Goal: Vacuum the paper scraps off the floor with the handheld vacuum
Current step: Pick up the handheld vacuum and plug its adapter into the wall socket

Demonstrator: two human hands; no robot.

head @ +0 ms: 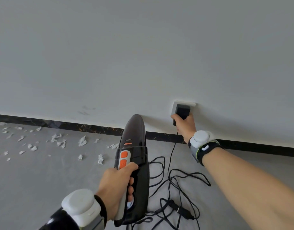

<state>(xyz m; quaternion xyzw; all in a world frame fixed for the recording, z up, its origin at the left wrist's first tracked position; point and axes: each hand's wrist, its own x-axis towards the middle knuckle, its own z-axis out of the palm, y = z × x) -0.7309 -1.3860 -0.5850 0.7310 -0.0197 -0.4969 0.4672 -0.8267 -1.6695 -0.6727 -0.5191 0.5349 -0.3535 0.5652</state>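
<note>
My left hand (116, 186) grips the handle of the black handheld vacuum (134, 146), thumb near its orange buttons. Its nozzle points at the wall and is held above the floor. My right hand (184, 127) is closed around the black power adapter (182, 112), which sits in the white wall socket (184, 103). Several white paper scraps (58, 140) lie scattered on the grey floor to the left of the vacuum, near the skirting.
The black power cord (176, 180) runs down from the adapter and lies in loose loops on the floor to the right of the vacuum. A black skirting board (76, 127) runs along the foot of the white wall. Both wrists carry white devices.
</note>
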